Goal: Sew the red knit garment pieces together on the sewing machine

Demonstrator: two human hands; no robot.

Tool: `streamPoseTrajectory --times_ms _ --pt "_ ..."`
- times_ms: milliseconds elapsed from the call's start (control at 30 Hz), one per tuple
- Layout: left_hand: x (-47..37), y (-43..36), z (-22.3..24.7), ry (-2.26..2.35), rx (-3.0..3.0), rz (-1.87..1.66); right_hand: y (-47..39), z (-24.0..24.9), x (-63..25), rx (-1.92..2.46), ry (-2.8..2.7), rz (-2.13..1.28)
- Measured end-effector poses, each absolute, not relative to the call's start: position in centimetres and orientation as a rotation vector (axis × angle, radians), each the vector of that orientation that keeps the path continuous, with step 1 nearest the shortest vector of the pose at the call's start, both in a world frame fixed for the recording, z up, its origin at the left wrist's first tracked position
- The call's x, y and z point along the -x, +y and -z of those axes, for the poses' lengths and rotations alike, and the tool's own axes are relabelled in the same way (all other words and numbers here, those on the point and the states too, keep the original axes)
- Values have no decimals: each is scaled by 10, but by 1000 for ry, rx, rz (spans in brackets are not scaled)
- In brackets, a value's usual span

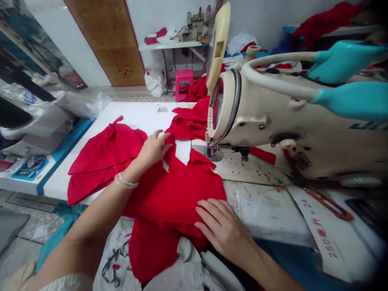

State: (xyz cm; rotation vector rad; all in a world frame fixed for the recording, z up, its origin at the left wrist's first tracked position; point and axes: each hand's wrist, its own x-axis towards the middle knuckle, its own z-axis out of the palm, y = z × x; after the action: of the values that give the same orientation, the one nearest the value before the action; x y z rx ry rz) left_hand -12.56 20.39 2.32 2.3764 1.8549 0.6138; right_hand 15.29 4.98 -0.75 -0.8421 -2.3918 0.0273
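A red fabric piece is spread over the table's front edge and hangs down toward my lap. My right hand lies on its right side, fingers stretched out. Over its upper left part is my left hand, fingers apart; whether the fingertips touch the cloth I cannot tell. A small white tag or strip shows just below that hand. To the left lies a second pile of red fabric. More red cloth is bunched behind the needle area of the sewing machine.
Blue-handled scissors rest on top of the machine. An orange-handled tool lies at the right on a printed sheet. A pink stool and another machine stand behind. Boxes and plastic bags crowd the left.
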Motion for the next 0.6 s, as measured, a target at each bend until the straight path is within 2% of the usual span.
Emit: streamPoseTrajectory --times_ms 67,133,233,300,400,533,600 --pt "135 218 -33 1868 -2327 -748 53 3 -150 873 -2363 -96" --pt "136 220 -40 1640 -2326 -796 59 0 -145 920 -2324 -144" --pt "131 210 -39 1309 -2383 -600 69 5 -137 1008 -2280 -109" --pt "130 198 -37 1342 -2440 -448 75 11 -133 1074 -2287 -64" --pt "130 164 -49 1403 -2432 -469 78 19 -129 1179 -2300 -23" --pt "113 118 -79 821 -2171 -400 77 19 -128 1216 -2363 5" --pt "99 123 -81 700 -2101 -398 78 17 -128 1164 -2424 23"
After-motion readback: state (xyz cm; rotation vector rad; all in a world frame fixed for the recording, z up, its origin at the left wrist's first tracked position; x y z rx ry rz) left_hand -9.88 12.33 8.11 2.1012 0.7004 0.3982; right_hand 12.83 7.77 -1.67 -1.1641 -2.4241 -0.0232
